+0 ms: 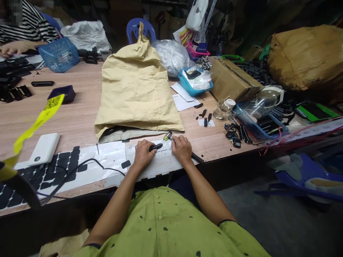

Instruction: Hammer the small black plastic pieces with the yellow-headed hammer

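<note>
My left hand [144,152] is closed on a small black elongated piece [156,147], pinched at one end over a white board [150,166] at the table's front edge. My right hand [182,149] is wrapped round a small hammer [168,136]. The hammer's metal and yellowish head points away to the left, and its dark handle sticks out below my palm. A small gap separates the head from the black piece. What the piece is exactly, I cannot make out. Flat black pieces [125,164] lie on white sheeting beside my left hand.
A large beige cloth bag [136,89] stands just beyond my hands. At left are a white power bank [44,149], a black cable [91,159] and a purple box [66,95]. Small black parts [205,122], a glass jar [224,109] and a blue basket [261,123] are at right. A person in striped sleeves [34,25] sits far left.
</note>
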A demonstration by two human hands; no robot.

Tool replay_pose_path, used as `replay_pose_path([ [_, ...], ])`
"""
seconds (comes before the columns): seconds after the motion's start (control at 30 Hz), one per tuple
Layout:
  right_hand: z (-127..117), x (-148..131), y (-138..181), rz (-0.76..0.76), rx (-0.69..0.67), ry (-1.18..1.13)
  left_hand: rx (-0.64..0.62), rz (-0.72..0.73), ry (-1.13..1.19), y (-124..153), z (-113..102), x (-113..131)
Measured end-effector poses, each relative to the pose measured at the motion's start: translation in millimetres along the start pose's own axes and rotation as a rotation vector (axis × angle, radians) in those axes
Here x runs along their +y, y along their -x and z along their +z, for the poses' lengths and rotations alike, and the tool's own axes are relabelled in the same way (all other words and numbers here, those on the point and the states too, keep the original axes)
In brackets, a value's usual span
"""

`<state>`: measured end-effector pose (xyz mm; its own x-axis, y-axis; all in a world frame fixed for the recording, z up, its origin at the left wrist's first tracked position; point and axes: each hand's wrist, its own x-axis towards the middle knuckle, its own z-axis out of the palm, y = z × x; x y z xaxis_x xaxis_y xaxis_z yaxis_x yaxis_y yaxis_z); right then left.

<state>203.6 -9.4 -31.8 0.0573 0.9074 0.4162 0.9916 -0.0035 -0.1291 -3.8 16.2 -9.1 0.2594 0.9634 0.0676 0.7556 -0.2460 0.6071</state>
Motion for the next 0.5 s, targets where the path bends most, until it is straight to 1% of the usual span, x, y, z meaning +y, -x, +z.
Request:
replay_pose_path([
  [0.17,-0.1,-1.3,-0.6,0.011,-0.014,-0.008,0.009,0.009,-0.023,-3.7,3.1,-0.6],
  [0.3,-1.7,1.6,-3.6,0.025,-0.051,-0.047,0.007,0.024,-0.029,-3.5,3.4,-0.8],
  [0.4,-5.3,4.0,-3.0,0.052,-0.064,-0.125,0.011,0.03,-0.039,-3.3,4.9,0.8],
  [0.5,-11.0,2.8,4.1,0.093,-0.035,-0.254,0.01,0.026,-0.038,-3.7,6.1,1.9],
])
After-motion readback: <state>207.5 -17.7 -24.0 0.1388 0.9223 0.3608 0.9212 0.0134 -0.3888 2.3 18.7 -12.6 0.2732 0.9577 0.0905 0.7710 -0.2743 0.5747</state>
